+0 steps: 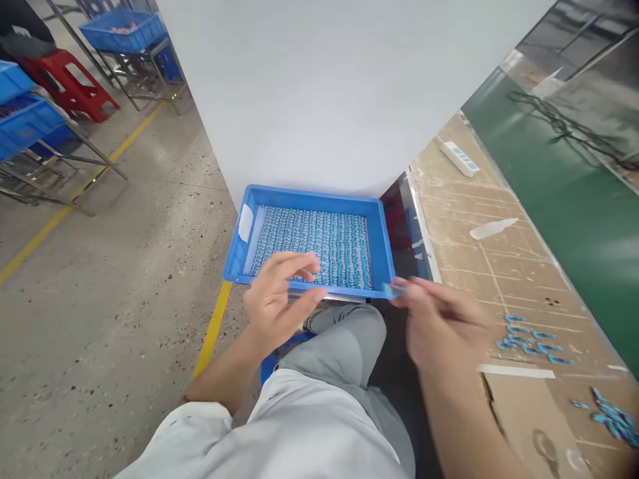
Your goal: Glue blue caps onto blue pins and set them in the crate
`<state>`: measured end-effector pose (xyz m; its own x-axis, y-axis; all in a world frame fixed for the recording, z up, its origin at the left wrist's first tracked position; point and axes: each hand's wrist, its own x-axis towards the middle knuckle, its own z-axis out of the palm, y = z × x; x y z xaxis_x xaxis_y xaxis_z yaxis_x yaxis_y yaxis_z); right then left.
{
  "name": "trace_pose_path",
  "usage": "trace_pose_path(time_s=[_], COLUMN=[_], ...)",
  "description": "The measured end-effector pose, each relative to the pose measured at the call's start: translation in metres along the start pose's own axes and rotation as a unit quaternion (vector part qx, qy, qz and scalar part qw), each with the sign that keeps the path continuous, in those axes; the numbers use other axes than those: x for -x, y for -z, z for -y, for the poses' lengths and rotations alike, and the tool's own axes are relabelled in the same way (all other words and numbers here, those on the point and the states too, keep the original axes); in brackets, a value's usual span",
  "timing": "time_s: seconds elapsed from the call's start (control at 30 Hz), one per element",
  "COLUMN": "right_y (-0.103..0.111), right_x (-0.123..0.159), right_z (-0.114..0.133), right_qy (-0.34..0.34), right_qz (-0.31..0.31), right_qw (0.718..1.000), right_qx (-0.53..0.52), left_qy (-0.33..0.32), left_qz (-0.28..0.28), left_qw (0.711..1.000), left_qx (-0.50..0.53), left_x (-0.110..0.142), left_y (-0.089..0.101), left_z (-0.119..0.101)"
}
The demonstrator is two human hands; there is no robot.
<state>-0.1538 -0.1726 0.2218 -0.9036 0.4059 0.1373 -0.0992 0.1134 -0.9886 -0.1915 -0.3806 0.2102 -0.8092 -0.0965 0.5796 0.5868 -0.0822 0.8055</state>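
Observation:
A blue tray [380,247] rests on my knees, filled with neat rows of small blue parts [319,246]. My left hand [279,299] hovers over the tray's near edge, fingers curled loosely and apart, holding nothing I can see. My right hand [439,326] is blurred by motion at the tray's near right corner. It pinches one small blue part [392,291] at its fingertips. Several loose blue parts [532,336] lie on the cardboard-covered bench to the right of that hand.
More loose blue parts [612,412] lie at the bench's near right. A white power strip [459,158] sits at the bench's far end, beside a green conveyor belt [559,193]. Blue crates [122,30] on metal racks and a red stool [67,83] stand at far left.

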Motion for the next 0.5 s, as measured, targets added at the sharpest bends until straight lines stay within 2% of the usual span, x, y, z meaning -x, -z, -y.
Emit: trace_pose_path(time_s=[0.1, 0.17, 0.23, 0.3, 0.4, 0.5], right_y=[-0.036, -0.057, -0.069, -0.076, -0.078, -0.072], right_x=[-0.009, -0.014, -0.016, -0.018, -0.023, -0.029], right_z=[-0.039, -0.062, -0.077, -0.085, -0.088, -0.093], right_qy=[-0.086, -0.124, -0.129, -0.133, -0.143, -0.154], right_qz=[-0.034, -0.042, -0.040, -0.032, 0.015, 0.059], right_qw=[0.995, 0.989, 0.988, 0.987, 0.986, 0.985], right_qx=[-0.037, -0.065, -0.076, -0.080, -0.086, -0.048], left_qy=[0.128, 0.162, 0.177, 0.181, 0.181, 0.183], left_qz=[0.073, 0.100, 0.093, 0.077, 0.080, 0.082], left_qw=[0.989, 0.982, 0.980, 0.981, 0.980, 0.976], left_qx=[-0.014, -0.007, 0.001, -0.007, -0.024, -0.081], left_x=[0.021, 0.029, 0.032, 0.032, 0.026, 0.008], left_y=[-0.024, -0.030, -0.031, -0.027, -0.016, 0.008], left_z=[0.044, 0.067, 0.084, 0.094, 0.109, 0.138])
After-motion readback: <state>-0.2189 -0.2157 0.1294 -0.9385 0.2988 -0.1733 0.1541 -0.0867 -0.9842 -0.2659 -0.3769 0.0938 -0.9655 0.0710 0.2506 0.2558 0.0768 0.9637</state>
